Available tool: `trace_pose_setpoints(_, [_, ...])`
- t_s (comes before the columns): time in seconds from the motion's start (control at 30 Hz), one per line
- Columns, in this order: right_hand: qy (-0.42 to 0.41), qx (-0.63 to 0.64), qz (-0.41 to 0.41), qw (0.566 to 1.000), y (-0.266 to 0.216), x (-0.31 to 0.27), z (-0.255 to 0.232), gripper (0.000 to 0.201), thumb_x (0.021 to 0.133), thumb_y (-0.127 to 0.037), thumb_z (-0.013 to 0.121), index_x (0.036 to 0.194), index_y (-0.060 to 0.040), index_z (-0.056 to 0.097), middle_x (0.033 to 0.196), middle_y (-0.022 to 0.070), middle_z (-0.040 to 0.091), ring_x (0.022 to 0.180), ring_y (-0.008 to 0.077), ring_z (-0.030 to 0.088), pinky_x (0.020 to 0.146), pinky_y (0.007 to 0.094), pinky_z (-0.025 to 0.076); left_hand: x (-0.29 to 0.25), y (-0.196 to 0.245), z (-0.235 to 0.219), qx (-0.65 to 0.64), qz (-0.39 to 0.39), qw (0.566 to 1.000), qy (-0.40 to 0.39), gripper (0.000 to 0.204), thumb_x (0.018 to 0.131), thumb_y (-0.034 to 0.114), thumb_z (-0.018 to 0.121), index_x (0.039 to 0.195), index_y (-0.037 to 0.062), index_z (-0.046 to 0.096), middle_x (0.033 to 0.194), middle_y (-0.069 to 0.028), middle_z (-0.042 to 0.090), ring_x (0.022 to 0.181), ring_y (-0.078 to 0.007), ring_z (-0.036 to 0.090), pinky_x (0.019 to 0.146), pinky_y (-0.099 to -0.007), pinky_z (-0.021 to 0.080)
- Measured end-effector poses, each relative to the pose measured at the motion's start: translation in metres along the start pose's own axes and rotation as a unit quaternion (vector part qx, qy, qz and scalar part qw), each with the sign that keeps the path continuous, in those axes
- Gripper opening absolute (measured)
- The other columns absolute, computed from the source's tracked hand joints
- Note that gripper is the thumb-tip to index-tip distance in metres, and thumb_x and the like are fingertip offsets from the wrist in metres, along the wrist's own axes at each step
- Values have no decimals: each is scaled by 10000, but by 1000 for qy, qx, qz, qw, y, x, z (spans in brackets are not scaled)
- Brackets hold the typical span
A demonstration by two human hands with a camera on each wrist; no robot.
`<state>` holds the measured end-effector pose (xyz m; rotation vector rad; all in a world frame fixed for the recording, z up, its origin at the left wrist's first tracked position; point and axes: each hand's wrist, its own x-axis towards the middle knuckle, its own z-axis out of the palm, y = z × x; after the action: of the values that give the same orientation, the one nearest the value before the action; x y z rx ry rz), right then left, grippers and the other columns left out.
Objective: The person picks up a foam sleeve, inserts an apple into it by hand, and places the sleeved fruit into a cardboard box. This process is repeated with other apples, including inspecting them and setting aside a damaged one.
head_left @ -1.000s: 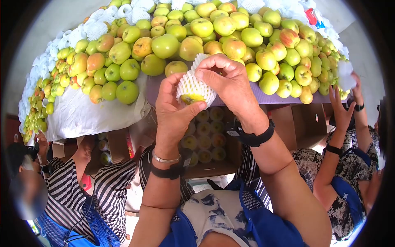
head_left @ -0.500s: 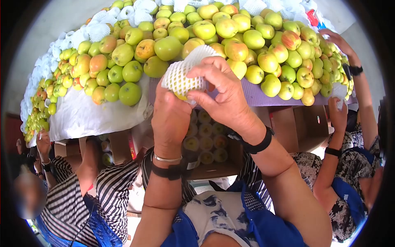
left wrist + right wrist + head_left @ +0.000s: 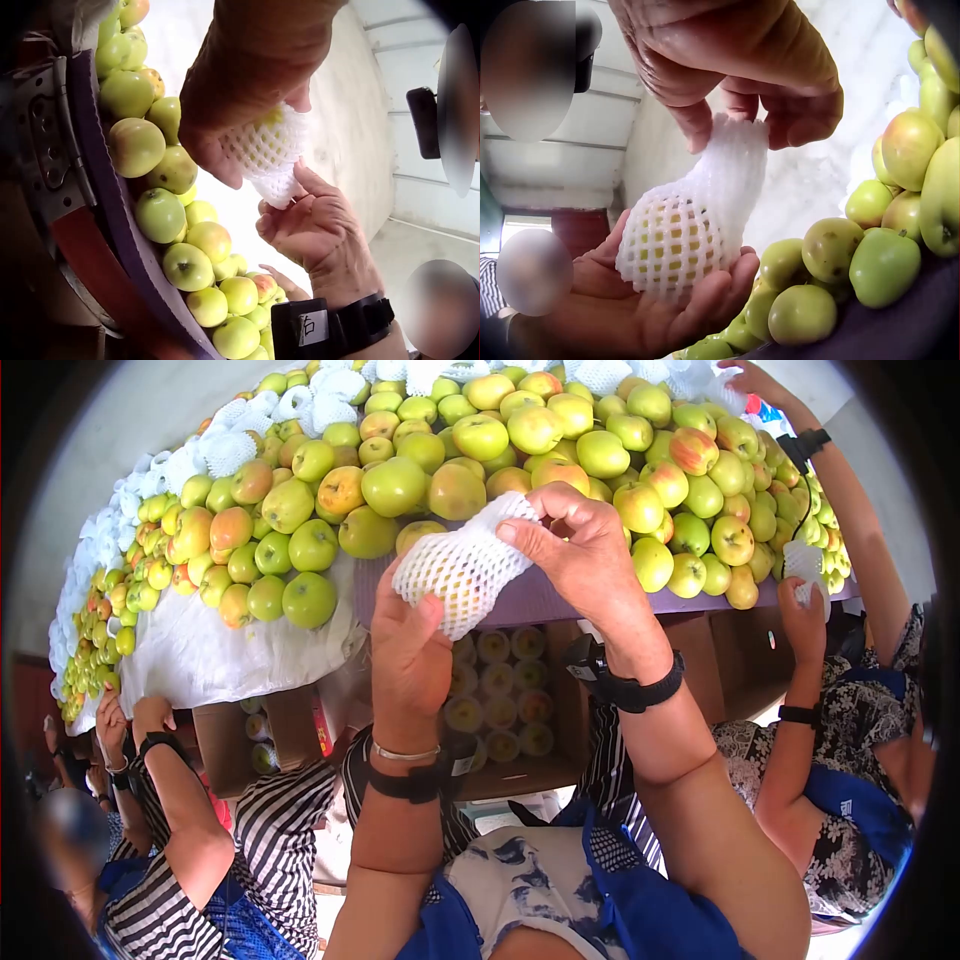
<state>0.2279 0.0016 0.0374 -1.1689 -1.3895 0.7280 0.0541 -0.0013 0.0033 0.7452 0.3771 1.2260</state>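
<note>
A green-yellow apple (image 3: 667, 244) sits inside a white foam net sleeve (image 3: 462, 575), its skin showing through the mesh. My left hand (image 3: 410, 645) cups the covered apple from below, fingers and thumb curled round it. With thumb and fingers my right hand (image 3: 580, 550) pinches the loose upper end of the net, which the right wrist view shows drawn out above the fruit. In the left wrist view, the narrow end of the sleeve meets the right hand's fingertips (image 3: 300, 196). Both hands are raised in front of a heap of bare apples (image 3: 470, 435).
The heap lies on a table with a purple edge (image 3: 660, 598) and a white cloth (image 3: 230, 640). Foam nets (image 3: 205, 450) line its back. Below, a cardboard box (image 3: 560, 760) holds rows of netted apples (image 3: 497, 680). People work at both sides, one reaching an arm (image 3: 850, 490) over the heap.
The netted apple has turned in my left hand, and my right hand has moved onto the net's end, now stretched to the upper right. The person at right has reached farther across the table.
</note>
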Motion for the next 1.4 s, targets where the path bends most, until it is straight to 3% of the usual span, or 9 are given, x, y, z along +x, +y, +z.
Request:
trace_pose_setpoints(0.1, [78, 71, -79, 991, 0, 1, 5, 101, 787, -64, 679, 832, -12, 606, 732, -4, 562, 670, 55, 496, 596, 216, 430, 0, -2, 2, -4, 6, 1000, 9, 527, 830, 137, 626, 1263, -18, 368, 1230, -139, 494, 1125, -247, 503, 972, -390, 393])
trace_pose_setpoints(0.3, [38, 134, -13, 990, -13, -4, 5, 85, 790, -52, 659, 807, 2, 596, 679, 7, 590, 623, 42, 506, 555, 211, 424, -1, -3, 4, -18, -2, 1000, 13, 493, 834, 103, 615, 1253, -17, 383, 1218, -137, 505, 1124, -245, 506, 971, -385, 400])
trace_pose_setpoints(0.5, [-26, -135, 74, 988, -29, -9, -8, 120, 791, -84, 663, 855, 8, 620, 679, 29, 596, 629, 51, 533, 545, 231, 442, -2, -3, 2, -18, -19, 999, 19, 479, 828, 48, 589, 1256, -12, 384, 1214, -136, 506, 1115, -241, 516, 955, -375, 424])
trace_pose_setpoints(0.6, [-5, 2, -18, 1000, -29, -11, -1, 135, 777, -67, 671, 880, 9, 627, 701, 32, 609, 646, 59, 553, 574, 236, 464, -2, -3, 3, -14, -22, 999, 19, 486, 818, 35, 592, 1257, -4, 386, 1208, -134, 508, 1107, -235, 522, 940, -367, 438])
trace_pose_setpoints(0.7, [-30, 120, 58, 991, -27, -10, 5, 164, 760, -57, 685, 889, 22, 622, 731, 34, 625, 674, 69, 572, 601, 236, 479, -2, -3, 3, -8, -13, 1000, 20, 494, 807, 25, 600, 1254, 3, 390, 1199, -131, 513, 1097, -228, 528, 924, -361, 451])
trace_pose_setpoints(0.9, [-13, 108, 86, 990, -12, -8, 14, 177, 760, -51, 684, 900, 33, 615, 779, 31, 634, 706, 63, 572, 613, 240, 485, -3, -1, 4, -13, -16, 999, 33, 484, 795, 3, 602, 1237, 8, 404, 1181, -131, 522, 1080, -224, 539, 898, -355, 472])
trace_pose_setpoints(1.0, [48, 71, 36, 996, -11, -11, 26, 175, 742, -18, 664, 911, 0, 624, 767, 53, 638, 671, 110, 599, 607, 255, 494, -3, -1, 8, -6, -21, 999, 44, 473, 792, -18, 597, 1226, 12, 414, 1159, -129, 533, 1048, -214, 556, 862, -335, 494])
trace_pose_setpoints(1.1, [61, -190, -178, 964, -8, -10, 23, 215, 713, 14, 637, 921, -40, 633, 755, 91, 628, 644, 201, 609, 584, 284, 497, -3, -3, 11, 8, -20, 999, 50, 463, 787, -38, 595, 1215, 15, 426, 1129, -121, 549, 1001, -193, 577, 821, -304, 511])
trace_pose_setpoints(1.4, [-21, -161, -267, 950, -20, -14, 37, 269, 649, 8, 632, 904, -78, 643, 737, 82, 564, 638, 262, 580, 528, 332, 472, -3, 2, 5, 65, 46, 992, 98, 417, 821, -20, 541, 1219, 10, 421, 1104, -120, 563, 953, -174, 591, 746, -272, 514])
